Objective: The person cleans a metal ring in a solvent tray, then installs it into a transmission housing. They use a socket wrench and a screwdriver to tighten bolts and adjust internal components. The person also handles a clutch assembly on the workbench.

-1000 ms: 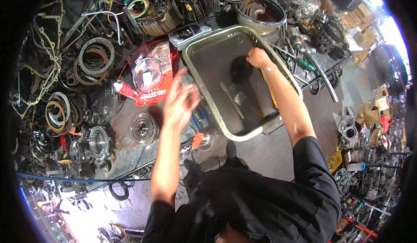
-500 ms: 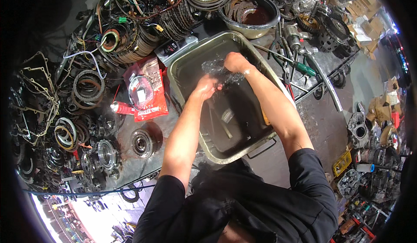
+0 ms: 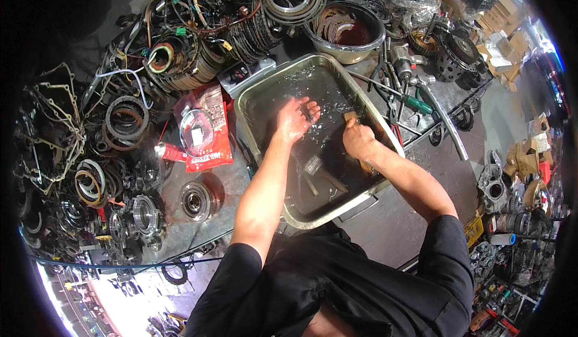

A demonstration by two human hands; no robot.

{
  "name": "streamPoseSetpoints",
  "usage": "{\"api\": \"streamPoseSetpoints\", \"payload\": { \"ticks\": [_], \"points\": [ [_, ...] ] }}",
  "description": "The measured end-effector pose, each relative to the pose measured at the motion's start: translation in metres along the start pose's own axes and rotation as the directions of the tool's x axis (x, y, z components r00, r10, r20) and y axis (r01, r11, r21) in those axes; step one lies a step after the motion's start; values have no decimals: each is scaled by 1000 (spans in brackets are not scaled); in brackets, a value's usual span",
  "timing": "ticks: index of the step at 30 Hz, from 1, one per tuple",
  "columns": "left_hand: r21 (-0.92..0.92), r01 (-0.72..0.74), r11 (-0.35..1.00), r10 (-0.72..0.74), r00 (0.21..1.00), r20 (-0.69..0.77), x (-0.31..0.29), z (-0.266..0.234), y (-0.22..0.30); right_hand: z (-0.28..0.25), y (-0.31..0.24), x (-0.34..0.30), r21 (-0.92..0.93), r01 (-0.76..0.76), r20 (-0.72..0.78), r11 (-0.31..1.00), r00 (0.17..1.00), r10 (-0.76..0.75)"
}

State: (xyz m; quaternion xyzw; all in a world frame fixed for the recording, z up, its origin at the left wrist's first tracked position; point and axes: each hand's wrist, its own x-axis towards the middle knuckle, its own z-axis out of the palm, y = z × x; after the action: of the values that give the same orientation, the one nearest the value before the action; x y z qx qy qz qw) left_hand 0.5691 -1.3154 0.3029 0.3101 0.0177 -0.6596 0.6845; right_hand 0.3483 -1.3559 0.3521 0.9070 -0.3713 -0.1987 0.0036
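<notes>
A deep metal pan of murky grey liquid lies in front of me. Over its left half my left hand is cupped palm up, fingers curled around something small and dark that I cannot make out. My right hand, at the pan's right side, is closed around a wooden handle; its tan wood shows above and below the fist. What sits at the handle's end is not clear. Beneath the hands, a pale brush-like tool and another light handle lie in the liquid.
Behind the pan stands a metal bowl with friction rings. To its right lie a green-handled screwdriver, a hammer and an air tool. Leftward are a red packet, a spray can and a round gear part.
My hands have come apart. The right moved down and right onto the wooden handle; the left turned palm up, slightly right. The splash between them has settled into scattered bubbles.
</notes>
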Motion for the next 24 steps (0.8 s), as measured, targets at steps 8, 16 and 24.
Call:
{"api": "streamPoseSetpoints", "payload": {
  "ticks": [8, 16, 24],
  "points": [
    [52, -11, 999, 15, 996, -85, -17, 6, -22, 6, -13, -7, 479, 177, -320, 860, 947, -17],
    [134, -293, 947, 322, 851, -414, -22, 7, -39, 8, -84, 25, 511, 277, -375, 814, 924, -79],
    [73, -258, 963, 268, 934, -235, -31, 16, -39, -32, -56, 59, 596, 68, -392, 800, 894, 216]
  ]
}}
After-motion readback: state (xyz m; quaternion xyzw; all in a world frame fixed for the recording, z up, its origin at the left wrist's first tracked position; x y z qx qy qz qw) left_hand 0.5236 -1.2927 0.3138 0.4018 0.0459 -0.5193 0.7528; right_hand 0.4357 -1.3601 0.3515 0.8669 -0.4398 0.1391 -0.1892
